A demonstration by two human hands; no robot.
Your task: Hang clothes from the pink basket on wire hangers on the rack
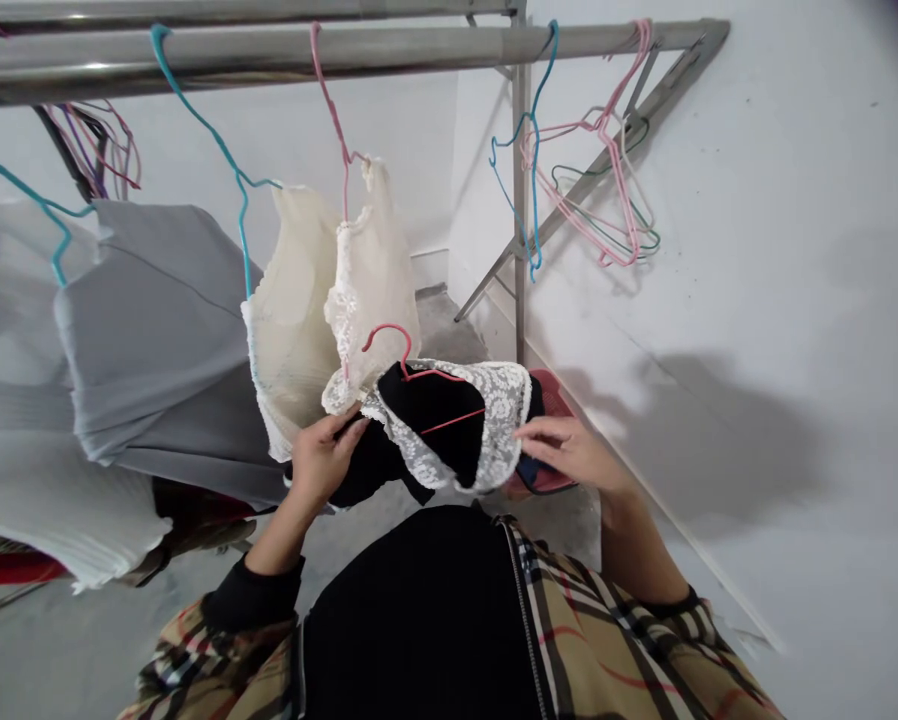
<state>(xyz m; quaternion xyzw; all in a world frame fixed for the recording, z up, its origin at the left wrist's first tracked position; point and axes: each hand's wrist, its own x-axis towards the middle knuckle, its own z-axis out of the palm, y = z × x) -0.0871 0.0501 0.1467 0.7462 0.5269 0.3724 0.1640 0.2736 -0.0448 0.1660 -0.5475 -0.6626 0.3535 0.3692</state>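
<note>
In front of my body is a black garment with a white lace collar [503,415], its neck opening facing up. A pink hanger [406,352] sits inside it, with the hook sticking up free of any rail and the lower bar showing across the opening. My left hand [320,460] is closed on the garment's left shoulder, thumb on top. At the opposite shoulder, my right hand [573,455] pinches the outer lace edge between its fingertips. Just beyond the left shoulder hangs a cream lace-trimmed top [389,270], close to the garment.
Overhead runs a metal rail [434,52]. Another cream top [288,300] and a grey garment [156,270] hang at left. A blue hanger [537,180] and several pink and green hangers [618,170] hang at right. A red basket [558,400] stands below, beside the white wall [794,250].
</note>
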